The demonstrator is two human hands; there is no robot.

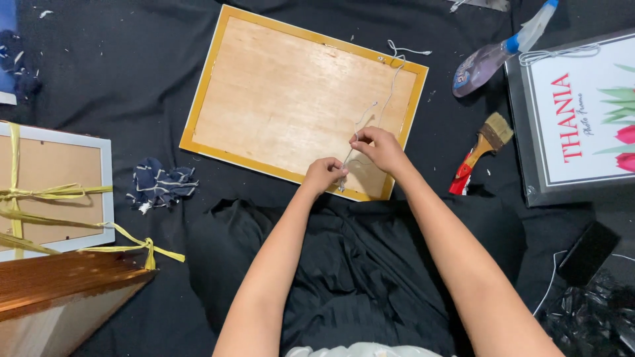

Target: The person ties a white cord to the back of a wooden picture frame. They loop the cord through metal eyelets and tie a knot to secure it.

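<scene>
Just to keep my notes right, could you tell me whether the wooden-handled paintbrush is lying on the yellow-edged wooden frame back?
No, the wooden-handled paintbrush lies on the black cloth, right of the yellow-edged wooden frame back.

We count two hands – left hand (pixel 323 174), right hand (pixel 380 148) | four frames – yellow frame (pixel 301 99), grey frame tied with yellow ribbon (pixel 59 188), wooden frame (pixel 63 291), black frame with tulip print (pixel 575 112) | one white string (pixel 390 86) | one paintbrush (pixel 481 149) | one spray bottle (pixel 499 49) | one crumpled blue cloth (pixel 161 185) | one black phone (pixel 587 252)
</scene>
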